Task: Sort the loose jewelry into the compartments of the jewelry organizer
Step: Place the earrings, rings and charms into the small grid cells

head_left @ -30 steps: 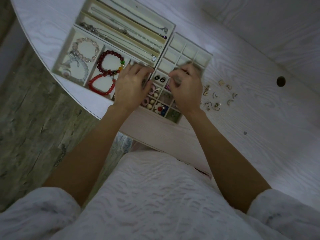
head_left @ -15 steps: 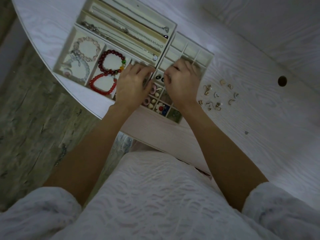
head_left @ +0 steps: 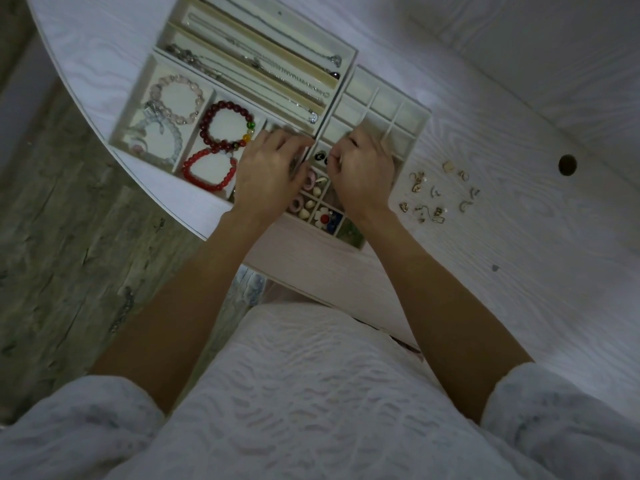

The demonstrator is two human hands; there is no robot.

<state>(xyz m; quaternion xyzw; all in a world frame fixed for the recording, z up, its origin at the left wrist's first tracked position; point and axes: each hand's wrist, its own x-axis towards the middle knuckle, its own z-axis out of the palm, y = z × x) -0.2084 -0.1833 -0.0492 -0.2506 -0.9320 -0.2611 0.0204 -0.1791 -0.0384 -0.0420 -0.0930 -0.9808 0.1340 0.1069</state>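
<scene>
Since a second ago the right hand (head_left: pixel 362 174) has moved left toward the left hand (head_left: pixel 268 171); both have curled fingers over the jewelry organizer (head_left: pixel 412 131), but I cannot tell what they hold. Loose earrings (head_left: pixel 438 194) lie right of the right hand on the bench (head_left: pixel 519 254), with bare surface beyond.
</scene>
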